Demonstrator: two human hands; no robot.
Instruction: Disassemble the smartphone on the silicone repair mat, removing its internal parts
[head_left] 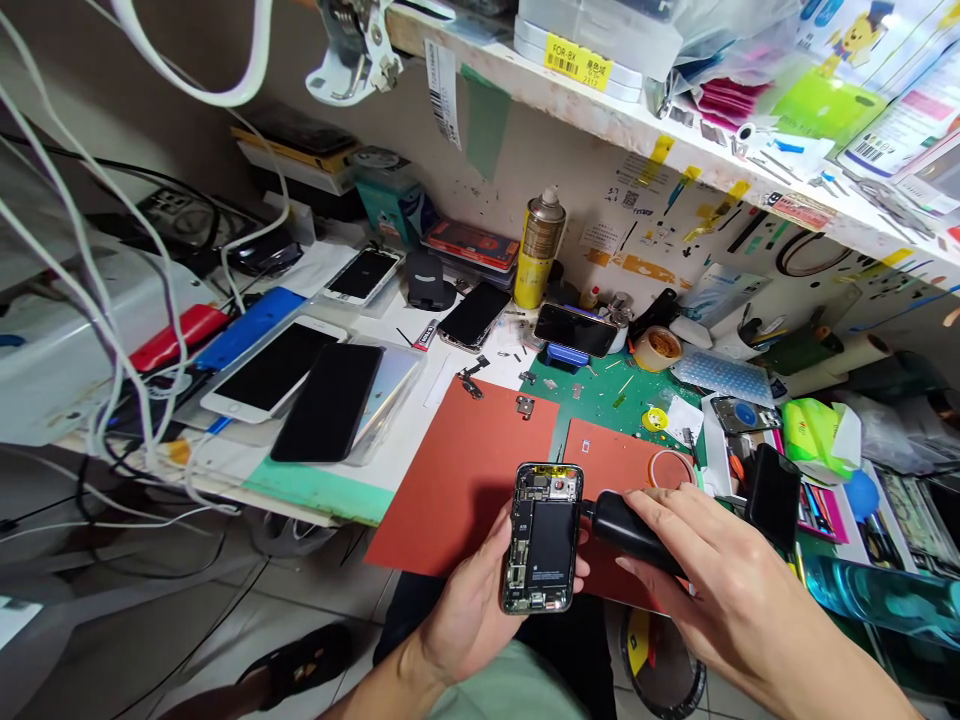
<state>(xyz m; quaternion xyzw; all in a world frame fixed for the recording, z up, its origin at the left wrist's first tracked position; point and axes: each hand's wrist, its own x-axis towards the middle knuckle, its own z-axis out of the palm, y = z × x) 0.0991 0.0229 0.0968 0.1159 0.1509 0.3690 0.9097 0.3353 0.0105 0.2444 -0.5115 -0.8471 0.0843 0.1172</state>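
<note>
My left hand (466,592) is wrapped round an opened smartphone (551,545), its back off and its dark battery and circuit boards facing up. My right hand (720,560) grips a thick black handheld tool (628,525) with a narrow tip. That tip is at the phone's right edge; I cannot tell whether it touches. Beneath both hands lie two red-brown mats (480,460). Small phone parts (524,405) rest near the top of the left mat.
Several phones lie to the left, among them a black one (328,402) and a white one (274,368). A yellow spray can (538,250) stands at the back. White cables (161,330) hang at left, and a shelf (600,125) overhangs the bench. A blue bottle (885,600) lies at right.
</note>
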